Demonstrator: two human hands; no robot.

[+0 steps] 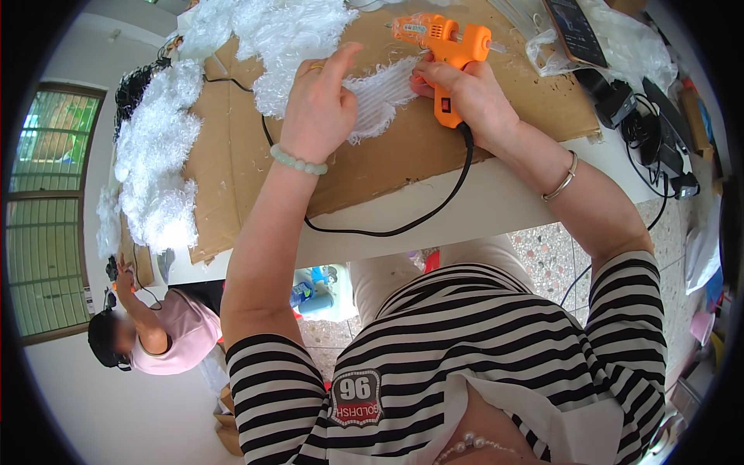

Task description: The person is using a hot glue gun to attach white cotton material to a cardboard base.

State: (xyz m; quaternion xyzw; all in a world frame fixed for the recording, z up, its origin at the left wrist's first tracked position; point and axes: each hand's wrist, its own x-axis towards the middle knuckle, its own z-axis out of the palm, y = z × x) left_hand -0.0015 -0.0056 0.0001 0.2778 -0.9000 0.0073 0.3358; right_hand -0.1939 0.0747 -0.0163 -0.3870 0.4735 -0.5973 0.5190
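An orange hot glue gun (449, 50) with a clear glue stick at its back is gripped in my right hand (477, 97), its nozzle toward the upper left. A white ribbed strip with fringed edges (384, 97) lies on the cardboard between my hands. My right fingertips reach its right end. Over the strip's left end is my left hand (318, 105), with the index finger stretched out and the thumb bent; its other fingers are partly hidden. Beyond it lies a heap of white shaggy fringe (287, 35).
Brown cardboard (232, 155) covers the white table. More white fringe (159, 147) is piled at left. A black cord (395, 231) runs from the glue gun along the table's front edge. A phone (575, 31) and black adapters (608, 97) are at right. Another person (167, 333) works at far left.
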